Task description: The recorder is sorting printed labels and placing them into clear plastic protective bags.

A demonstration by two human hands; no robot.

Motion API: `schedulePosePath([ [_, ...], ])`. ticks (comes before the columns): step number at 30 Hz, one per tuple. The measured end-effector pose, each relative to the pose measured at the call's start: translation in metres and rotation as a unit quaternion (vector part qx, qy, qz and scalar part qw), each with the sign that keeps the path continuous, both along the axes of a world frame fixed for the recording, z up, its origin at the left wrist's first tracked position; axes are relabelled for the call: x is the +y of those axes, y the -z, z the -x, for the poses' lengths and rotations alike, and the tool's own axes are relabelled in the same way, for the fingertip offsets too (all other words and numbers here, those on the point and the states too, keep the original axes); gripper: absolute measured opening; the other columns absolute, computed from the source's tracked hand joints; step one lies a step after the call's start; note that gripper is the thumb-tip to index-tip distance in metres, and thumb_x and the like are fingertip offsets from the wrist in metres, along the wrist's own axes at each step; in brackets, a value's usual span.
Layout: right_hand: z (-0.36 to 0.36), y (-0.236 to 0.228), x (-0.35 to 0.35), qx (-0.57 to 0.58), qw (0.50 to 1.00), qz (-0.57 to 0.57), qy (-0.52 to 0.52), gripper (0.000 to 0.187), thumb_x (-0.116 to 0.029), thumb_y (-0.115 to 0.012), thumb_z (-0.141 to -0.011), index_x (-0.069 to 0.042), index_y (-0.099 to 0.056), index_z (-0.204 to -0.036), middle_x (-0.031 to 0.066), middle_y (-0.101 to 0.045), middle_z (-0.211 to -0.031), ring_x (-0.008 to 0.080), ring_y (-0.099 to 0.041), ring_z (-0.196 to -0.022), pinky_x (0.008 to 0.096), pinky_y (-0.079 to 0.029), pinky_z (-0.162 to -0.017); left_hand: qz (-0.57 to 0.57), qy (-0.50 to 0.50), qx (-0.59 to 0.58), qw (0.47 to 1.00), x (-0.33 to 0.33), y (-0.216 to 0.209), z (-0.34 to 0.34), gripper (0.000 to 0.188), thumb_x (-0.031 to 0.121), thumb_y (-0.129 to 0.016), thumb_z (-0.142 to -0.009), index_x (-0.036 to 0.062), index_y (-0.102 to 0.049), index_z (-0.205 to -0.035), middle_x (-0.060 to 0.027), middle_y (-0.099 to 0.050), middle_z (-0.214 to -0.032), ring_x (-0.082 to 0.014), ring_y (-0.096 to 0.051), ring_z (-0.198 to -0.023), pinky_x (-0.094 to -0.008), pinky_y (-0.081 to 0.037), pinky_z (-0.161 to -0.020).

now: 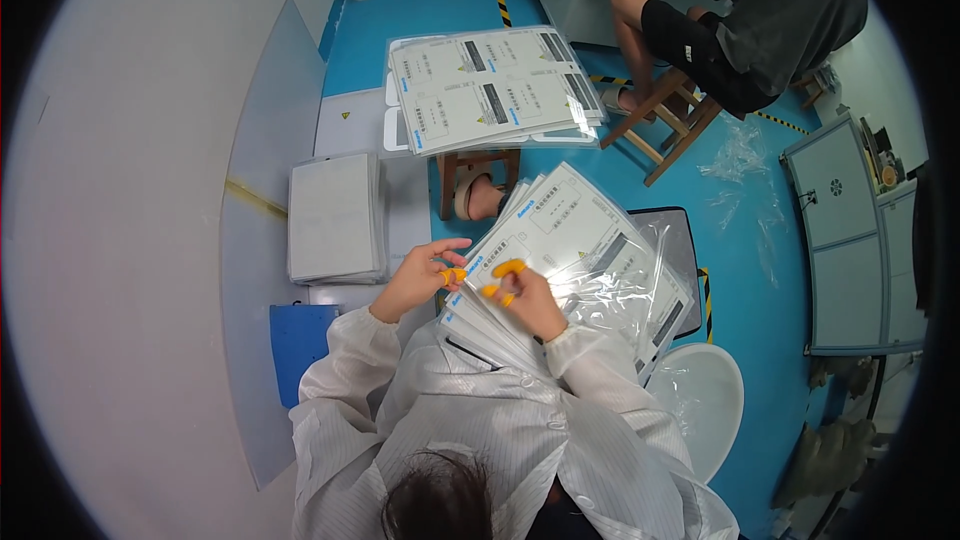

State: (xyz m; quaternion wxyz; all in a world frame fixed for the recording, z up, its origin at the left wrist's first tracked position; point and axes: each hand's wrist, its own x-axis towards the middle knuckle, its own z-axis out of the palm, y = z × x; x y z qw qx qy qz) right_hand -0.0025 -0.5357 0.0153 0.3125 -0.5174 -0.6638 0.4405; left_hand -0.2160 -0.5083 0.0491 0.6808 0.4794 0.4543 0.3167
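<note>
A stack of white printed panels [555, 225] rests tilted across my lap, with crumpled clear film [625, 295] over the right part of the top one. At the stack's left edge is my left hand [415, 278], fingers apart, a yellow finger cot on one finger close to the panel's edge. My right hand [530, 305] hovers over or touches the top panel's left part. Its curled fingers wear yellow finger cots, and a gap shows between the tips. The right hand is slightly blurred. Whether either hand touches film there is too fine to see.
Ahead, more printed panels [490, 90] lie on a stool [447, 185]. A pile of white sheets [333, 220] and a blue box [300, 345] are at left. A white basin [705, 400] stands at right. Another person [775, 35] sits on a wooden stool, upper right.
</note>
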Motion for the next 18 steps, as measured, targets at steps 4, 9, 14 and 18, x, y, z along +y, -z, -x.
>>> schedulePosePath([
  [4, 0.011, 0.004, -0.008, -0.017, 1.0, 0.0, -0.024, 0.02, -0.003, -0.06, -0.076, 0.002, -0.056, -0.095, 0.0107, -0.054, -0.071, 0.0171, -0.054, -0.064, 0.0239, -0.043, -0.06, -0.017, 0.027, 0.022, 0.999, -0.002, -0.008, -0.002, 0.055, -0.017, -0.045, -0.071, 0.0023, -0.049, -0.122, -0.0126, -0.054, -0.101, -0.0169, -0.061, -0.082, -0.0239, -0.053, -0.071],
  [9, -0.035, 0.003, 0.011, 0.191, 0.973, 0.13, 0.028, 0.011, -0.002, -0.052, -0.085, -0.001, -0.055, -0.095, 0.0076, -0.059, -0.087, 0.0139, -0.056, -0.084, 0.0259, -0.045, -0.079, 0.03, -0.02, 0.009, 0.999, -0.007, -0.005, 0.008, 0.051, -0.013, -0.051, -0.073, 0.0015, -0.048, -0.122, -0.0107, -0.055, -0.099, -0.0156, -0.061, -0.082, -0.0236, -0.053, -0.072],
  [14, -0.058, 0.0, 0.02, 0.629, 0.758, 0.109, 0.138, 0.014, -0.017, -0.047, -0.091, -0.006, -0.052, -0.097, 0.0066, -0.055, -0.092, 0.0177, -0.052, -0.092, 0.0383, -0.033, -0.103, 0.035, 0.02, -0.001, 0.999, -0.003, 0.007, 0.01, 0.047, -0.006, -0.054, -0.077, -0.0001, -0.047, -0.123, -0.0109, -0.057, -0.101, -0.0159, -0.061, -0.084, -0.0235, -0.053, -0.073],
  [18, -0.067, 0.025, 0.018, 0.726, 0.678, 0.081, 0.082, 0.015, -0.017, -0.044, -0.091, -0.008, -0.05, -0.101, 0.0016, -0.044, -0.067, 0.012, -0.048, -0.058, 0.0336, -0.041, -0.091, 0.055, 0.129, -0.127, 0.982, 0.016, 0.007, 0.016, 0.05, 0.011, -0.062, -0.082, -0.0006, -0.043, -0.127, -0.0099, -0.058, -0.106, -0.0138, -0.06, -0.089, -0.0228, -0.051, -0.077],
])
